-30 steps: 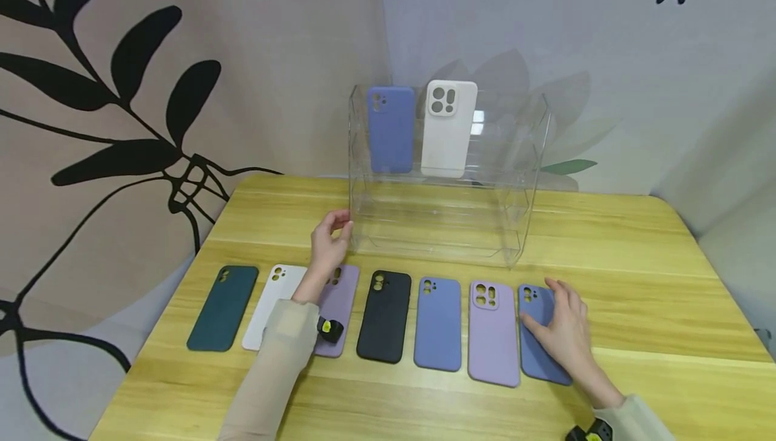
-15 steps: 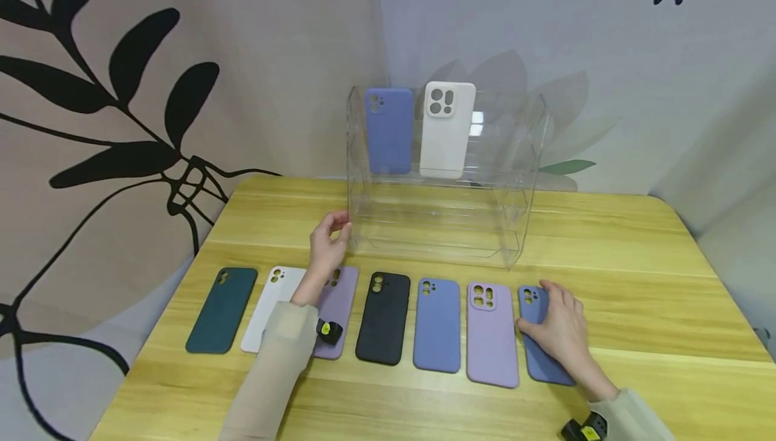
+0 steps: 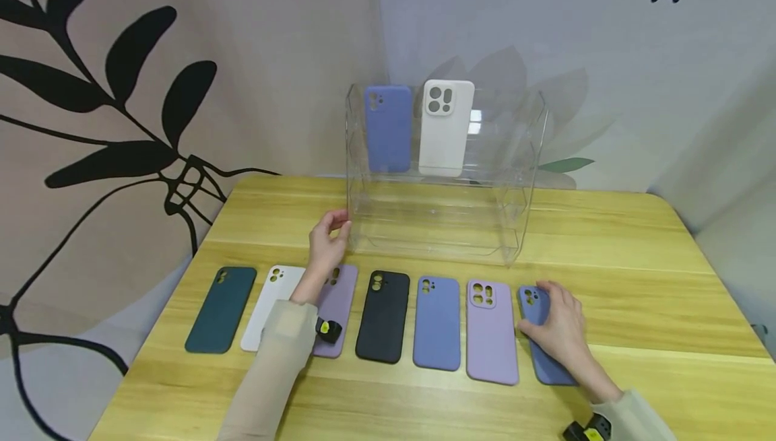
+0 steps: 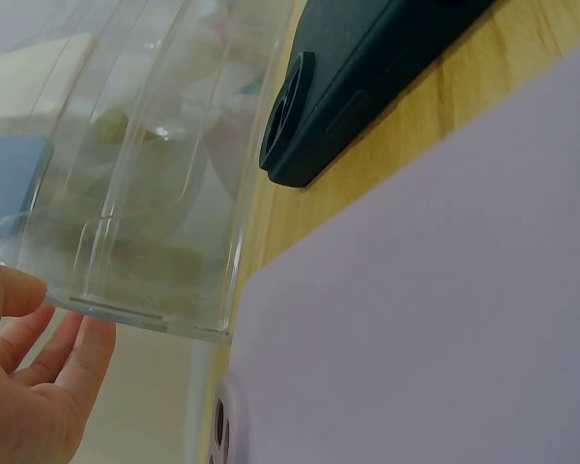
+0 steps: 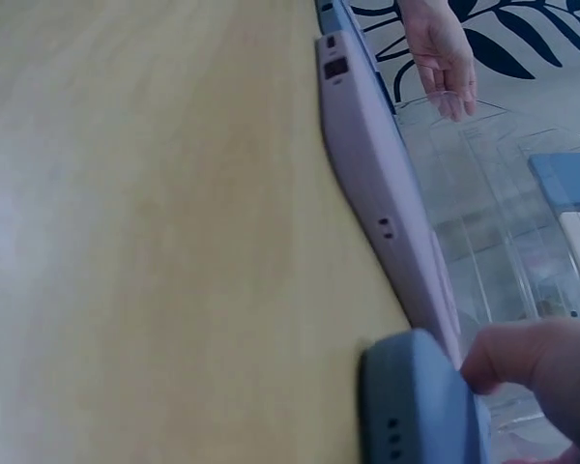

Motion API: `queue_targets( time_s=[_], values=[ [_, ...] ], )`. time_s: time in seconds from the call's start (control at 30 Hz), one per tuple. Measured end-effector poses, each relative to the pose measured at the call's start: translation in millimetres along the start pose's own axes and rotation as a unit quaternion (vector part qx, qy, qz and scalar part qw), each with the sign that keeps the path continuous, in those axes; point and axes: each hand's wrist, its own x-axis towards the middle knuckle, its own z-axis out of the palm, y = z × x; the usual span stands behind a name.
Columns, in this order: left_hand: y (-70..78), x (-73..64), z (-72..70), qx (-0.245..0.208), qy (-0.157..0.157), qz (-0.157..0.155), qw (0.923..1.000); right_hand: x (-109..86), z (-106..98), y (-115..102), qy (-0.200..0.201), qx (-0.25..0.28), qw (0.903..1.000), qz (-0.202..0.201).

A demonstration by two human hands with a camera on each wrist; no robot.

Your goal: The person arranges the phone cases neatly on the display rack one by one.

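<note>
A clear plastic display stand [image 3: 433, 225] stands at the back of the table. Its upper tier holds a blue phone case [image 3: 388, 129] and a white phone case [image 3: 445, 141], both leaning upright. At the stand's left side edge is my left hand [image 3: 329, 242]; in the left wrist view the thumb and fingers [image 4: 92, 353] lie on either side of that edge, pinching it. My right hand [image 3: 560, 326] grips the rightmost blue phone case [image 3: 533, 303] by its sides, thumb on the left. In the right wrist view that case [image 5: 416, 396] shows its end with small holes, and the palm is out of sight.
In a row across the wooden table [image 3: 364, 407] lie a dark green case [image 3: 221, 310], a white case [image 3: 269, 299], a purple case [image 3: 339, 306] partly under my left forearm, a black case [image 3: 383, 316], another blue case [image 3: 437, 326] and a lilac case [image 3: 493, 340]. A patterned wall covering stands behind.
The lower end of the blue case in my right hand has swung slightly right, and that hand has shifted a little left. My left hand stays at the stand's edge.
</note>
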Motion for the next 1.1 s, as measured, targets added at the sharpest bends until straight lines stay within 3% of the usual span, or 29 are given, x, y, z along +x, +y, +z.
queue_targets(
  time_s=[0.37, 0.7, 1.1],
  values=[
    [-0.6, -0.3, 0.1, -0.002, -0.001, -0.005, 1.0, 9.7, -14.2, -0.8, 0.069, 0.043, 0.9939, -0.075],
    [0.7, -0.5, 0.7, 0.007, 0.002, 0.001, 1.0, 21.8, -27.7, -14.6, 0.078, 0.058, 0.9929, -0.069],
    [-0.9, 0.1, 1.2, 0.005, 0.004, 0.007, 1.0, 36.1, -36.5, -25.6, 0.107, 0.07, 0.9876, -0.092]
  ],
)
